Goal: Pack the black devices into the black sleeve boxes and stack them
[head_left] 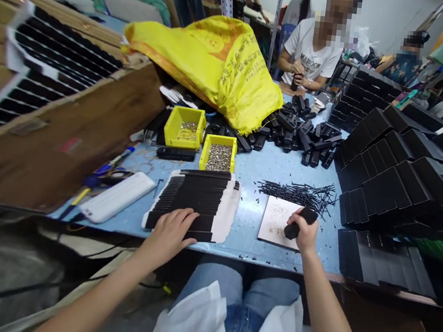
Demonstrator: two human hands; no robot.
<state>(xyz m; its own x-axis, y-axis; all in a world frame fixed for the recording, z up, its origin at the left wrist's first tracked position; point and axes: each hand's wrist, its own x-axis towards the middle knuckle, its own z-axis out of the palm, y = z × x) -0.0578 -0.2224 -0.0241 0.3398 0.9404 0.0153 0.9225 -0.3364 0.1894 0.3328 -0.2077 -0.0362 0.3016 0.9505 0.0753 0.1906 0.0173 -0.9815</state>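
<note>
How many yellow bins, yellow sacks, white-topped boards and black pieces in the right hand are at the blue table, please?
Yellow bins: 2
Yellow sack: 1
White-topped board: 1
Black piece in right hand: 1
Total: 5

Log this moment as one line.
left hand: resting on flattened black-and-white card stack | right hand: gripping elongated black block over square white board

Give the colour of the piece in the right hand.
The piece is black; head view shows it best.
</note>
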